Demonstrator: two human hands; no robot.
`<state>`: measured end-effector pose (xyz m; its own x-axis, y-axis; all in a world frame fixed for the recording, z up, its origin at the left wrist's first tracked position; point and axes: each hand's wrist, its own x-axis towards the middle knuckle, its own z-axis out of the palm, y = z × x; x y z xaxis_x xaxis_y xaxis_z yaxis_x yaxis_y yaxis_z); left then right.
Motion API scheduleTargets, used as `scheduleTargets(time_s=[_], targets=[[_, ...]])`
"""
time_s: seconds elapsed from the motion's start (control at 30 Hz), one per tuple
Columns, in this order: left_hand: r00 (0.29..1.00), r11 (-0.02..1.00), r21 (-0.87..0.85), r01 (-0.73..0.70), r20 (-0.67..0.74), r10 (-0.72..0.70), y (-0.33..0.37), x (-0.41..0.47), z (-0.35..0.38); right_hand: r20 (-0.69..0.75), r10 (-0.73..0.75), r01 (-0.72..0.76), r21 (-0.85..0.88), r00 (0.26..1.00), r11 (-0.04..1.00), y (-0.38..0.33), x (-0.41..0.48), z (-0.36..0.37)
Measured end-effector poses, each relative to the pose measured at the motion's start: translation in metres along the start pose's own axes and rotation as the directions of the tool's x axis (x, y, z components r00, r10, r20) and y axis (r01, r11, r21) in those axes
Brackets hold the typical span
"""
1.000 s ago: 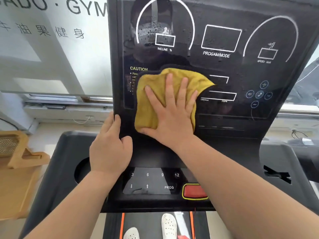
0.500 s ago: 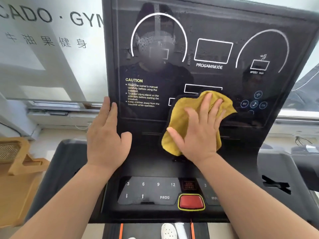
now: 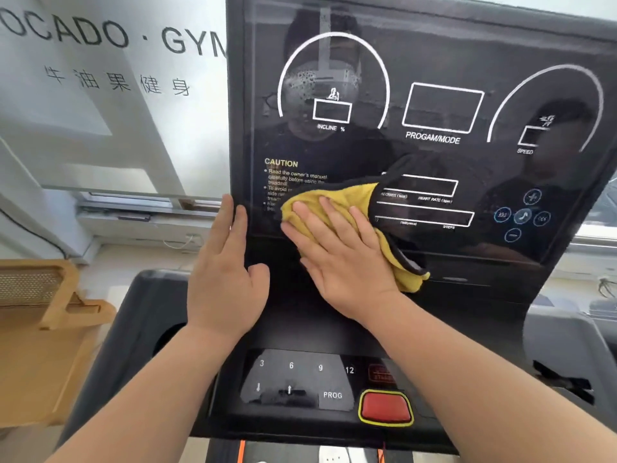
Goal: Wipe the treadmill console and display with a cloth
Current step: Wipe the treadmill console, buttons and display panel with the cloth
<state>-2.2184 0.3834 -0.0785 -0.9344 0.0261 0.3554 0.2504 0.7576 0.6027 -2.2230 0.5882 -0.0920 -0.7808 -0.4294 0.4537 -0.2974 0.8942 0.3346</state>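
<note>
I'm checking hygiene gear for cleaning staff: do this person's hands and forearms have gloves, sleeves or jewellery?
None. The left hand and right hand are bare: no gloves, rings or watch. Both forearms are uncovered down to the frame edge, with no sleeve in view.

Display (image 3: 434, 155): CAUTION, INCLINE %, PROGAM/MODE. Keypad (image 3: 300, 379): 3, 6, 9, 12, PROG.

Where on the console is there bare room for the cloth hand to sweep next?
Free: the upper band of the display, from the INCLINE arc to the SPEED arc, and the stretch right of the cloth to the round icons. Crowded: lower left, where the left hand and right hand lie close together.
</note>
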Motion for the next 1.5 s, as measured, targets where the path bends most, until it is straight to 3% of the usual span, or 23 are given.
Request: scheduleTargets(time_s=[0.13,0.33,0.47,0.6,0.67,0.9,1.0,1.17,1.37,1.5], targets=[[0.998,1.0,0.006,0.015,0.061,-0.016,0.0,0.001,-0.008,-0.058,0.202,-0.204,-0.03,0.978,0.979,0.043,-0.01,-0.006],[0.994,0.999,-0.03,0.044,0.099,-0.041,0.001,0.001,-0.015,-0.063,0.354,-0.355,0.0,0.933,0.935,0.038,0.082,-0.034],[0.993,0.996,-0.063,0.07,0.097,-0.064,0.002,0.001,-0.018,-0.042,0.212,-0.212,-0.01,0.976,0.977,0.015,0.094,-0.033],[0.991,0.994,-0.077,0.075,0.113,-0.066,0.0,0.002,-0.015,-0.008,-0.006,0.005,-0.036,1.0,0.999,-0.001,0.049,-0.01],[0.992,0.993,-0.096,0.063,0.111,-0.052,-0.002,0.002,-0.014,-0.037,-0.009,0.009,-0.001,0.999,1.0,0.007,0.028,-0.003],[0.984,0.986,-0.12,0.115,0.153,-0.096,-0.001,0.002,-0.019,-0.055,0.314,-0.314,-0.004,0.948,0.949,0.059,0.055,-0.031],[0.979,0.982,-0.14,0.128,0.177,-0.103,0.0,0.002,-0.024,-0.074,0.375,-0.374,0.024,0.924,0.927,0.061,0.098,-0.047],[0.976,0.978,-0.158,0.136,0.189,-0.105,0.001,-0.001,-0.025,-0.074,0.209,-0.208,0.016,0.975,0.978,0.025,0.115,-0.044],[0.987,0.979,-0.156,0.13,0.116,-0.113,0.007,-0.001,-0.021,-0.033,-0.05,0.05,0.007,0.998,0.999,0.005,0.054,-0.012],[0.987,0.978,-0.146,0.149,0.08,-0.139,0.009,0.002,-0.02,-0.062,0.028,-0.028,-0.001,0.998,1.0,0.037,0.036,-0.016]])
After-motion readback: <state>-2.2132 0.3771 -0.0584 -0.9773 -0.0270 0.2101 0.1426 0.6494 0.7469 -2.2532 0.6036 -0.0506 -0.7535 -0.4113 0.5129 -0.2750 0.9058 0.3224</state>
